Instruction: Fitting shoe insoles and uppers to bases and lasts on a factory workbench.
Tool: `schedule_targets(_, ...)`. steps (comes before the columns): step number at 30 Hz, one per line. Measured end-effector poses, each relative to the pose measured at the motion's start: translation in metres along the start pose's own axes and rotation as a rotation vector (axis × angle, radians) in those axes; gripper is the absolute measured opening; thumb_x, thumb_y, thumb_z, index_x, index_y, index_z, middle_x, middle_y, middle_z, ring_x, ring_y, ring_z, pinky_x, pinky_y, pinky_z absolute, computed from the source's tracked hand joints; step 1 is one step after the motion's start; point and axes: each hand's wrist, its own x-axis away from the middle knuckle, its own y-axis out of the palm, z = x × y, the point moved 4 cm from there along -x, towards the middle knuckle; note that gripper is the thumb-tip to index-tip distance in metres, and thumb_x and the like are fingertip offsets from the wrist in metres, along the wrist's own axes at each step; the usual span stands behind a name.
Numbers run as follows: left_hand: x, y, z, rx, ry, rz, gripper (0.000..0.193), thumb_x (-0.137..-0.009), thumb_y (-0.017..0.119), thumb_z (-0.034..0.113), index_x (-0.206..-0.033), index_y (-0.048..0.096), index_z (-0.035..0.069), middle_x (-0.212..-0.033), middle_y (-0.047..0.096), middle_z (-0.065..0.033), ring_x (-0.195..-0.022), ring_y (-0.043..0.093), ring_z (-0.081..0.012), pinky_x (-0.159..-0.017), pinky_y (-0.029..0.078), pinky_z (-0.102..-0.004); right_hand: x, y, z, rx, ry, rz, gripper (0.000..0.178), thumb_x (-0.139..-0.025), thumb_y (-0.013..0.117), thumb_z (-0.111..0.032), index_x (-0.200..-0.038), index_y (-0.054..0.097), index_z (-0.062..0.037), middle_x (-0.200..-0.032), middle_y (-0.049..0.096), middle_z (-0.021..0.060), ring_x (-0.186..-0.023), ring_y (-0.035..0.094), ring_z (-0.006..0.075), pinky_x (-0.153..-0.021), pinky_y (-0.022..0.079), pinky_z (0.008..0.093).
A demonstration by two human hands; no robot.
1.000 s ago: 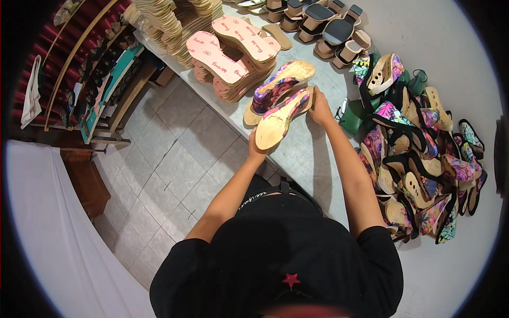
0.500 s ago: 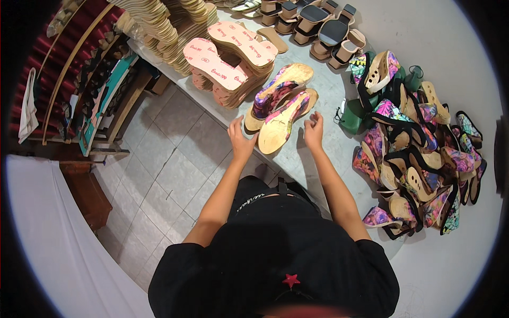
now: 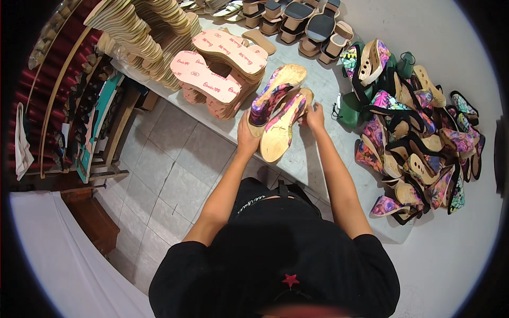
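Note:
Two floral wedge shoes lie side by side on the table in front of me, their pale tan soles showing. The left wedge shoe [image 3: 260,110] has its near end in my left hand [image 3: 247,136], whose fingers wrap its outer edge. Beside it, the right wedge shoe [image 3: 277,138] points its broad rounded end toward me. My right hand [image 3: 314,117] is closed against that shoe's outer side near the far end, the fingertips partly hidden.
Pink printed insoles [image 3: 209,74] are stacked just left of the shoes, with layered sole pieces [image 3: 127,37] behind. Block-heeled sandals [image 3: 319,29] line the far edge. A heap of floral wedges [image 3: 405,143] and a green object [image 3: 349,112] sit right. The grey table [image 3: 334,153] ends near my waist.
Both hands have closed in on the pair of shoes, the left taking hold of the left shoe and the right reaching the other's side. The shoes have shifted slightly. The view has moved a little.

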Motion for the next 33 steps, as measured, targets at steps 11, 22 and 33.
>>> schedule_targets(11, -0.01, 0.011, 0.0, -0.023, -0.05, -0.035, 0.088, -0.065, 0.078, 0.026, -0.131, 0.028, -0.005, -0.126, 0.042, -0.0254, -0.116, 0.04, -0.0397, -0.097, 0.033, -0.0428, -0.091, -0.017, -0.018, 0.51, -0.276, -0.181, 0.038, -0.083, 0.053, -0.034, -0.103, 0.063, -0.0036, -0.091, 0.065, 0.0209, -0.086, 0.063, 0.0329, -0.074, 0.05, 0.0373)
schedule_targets(22, -0.014, 0.013, 0.001, -0.007, -0.044, -0.031, 0.091, -0.063, 0.079, 0.027, -0.132, 0.028, -0.004, -0.128, 0.041, -0.0245, -0.117, 0.04, -0.0389, -0.097, 0.033, -0.0431, -0.113, -0.019, -0.014, 0.485, -0.293, -0.151, 0.03, -0.084, 0.052, -0.024, -0.099, 0.063, 0.0003, -0.082, 0.065, 0.0183, -0.071, 0.066, 0.0277, -0.058, 0.055, 0.0377)
schedule_targets(33, -0.01, 0.008, 0.0, -0.037, -0.026, -0.015, 0.09, -0.063, 0.079, 0.026, -0.132, 0.029, -0.003, -0.126, 0.042, -0.0237, -0.116, 0.041, -0.0384, -0.096, 0.035, -0.0425, -0.096, -0.015, -0.04, 0.363, -0.176, -0.185, 0.029, -0.085, 0.052, -0.023, -0.096, 0.062, 0.0018, -0.082, 0.064, 0.0188, -0.066, 0.065, 0.0277, -0.052, 0.057, 0.0388)
